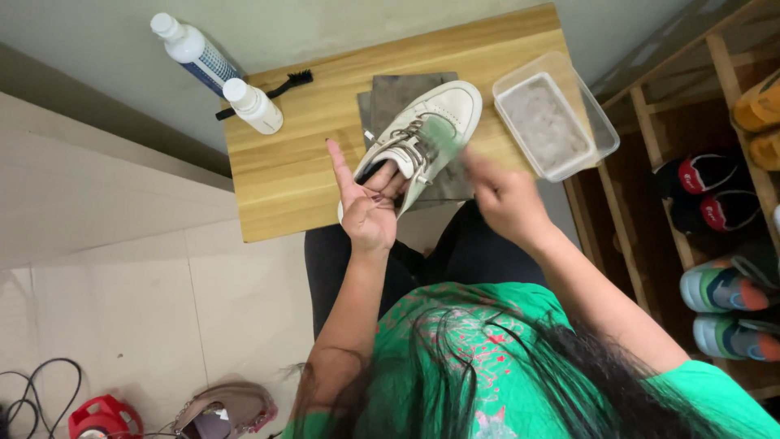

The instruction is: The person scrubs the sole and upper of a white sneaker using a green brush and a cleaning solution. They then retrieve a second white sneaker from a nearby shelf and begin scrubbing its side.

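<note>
Fingers of the left hand (367, 207) are tucked inside the white shoe (422, 134), holding it by the opening, with the forefinger pointing straight up and free of it. The shoe lies tilted, toe away from her, over a grey mat (398, 93) on the wooden table (284, 171). Just right of the grip, the right hand (502, 195) is closed on something greenish and blurred against the shoe's side; what it is I cannot tell.

Up and to the left of the grip stand two white bottles: the nearer bottle (253, 106) is plain, and the far bottle (193, 53) wears a blue label around its body. A black brush (276, 89) lies between and behind them.

Up and to the right of the grip sits a clear rectangular tub (601, 122) at the table's corner, holding cloudy grey water. Further right, a wooden rack (642, 114) carries pairs of shoes.

Down on the floor, well to the left below the grip, lie a red reel (101, 419), black cables (41, 382) and a tan bag (223, 406).
</note>
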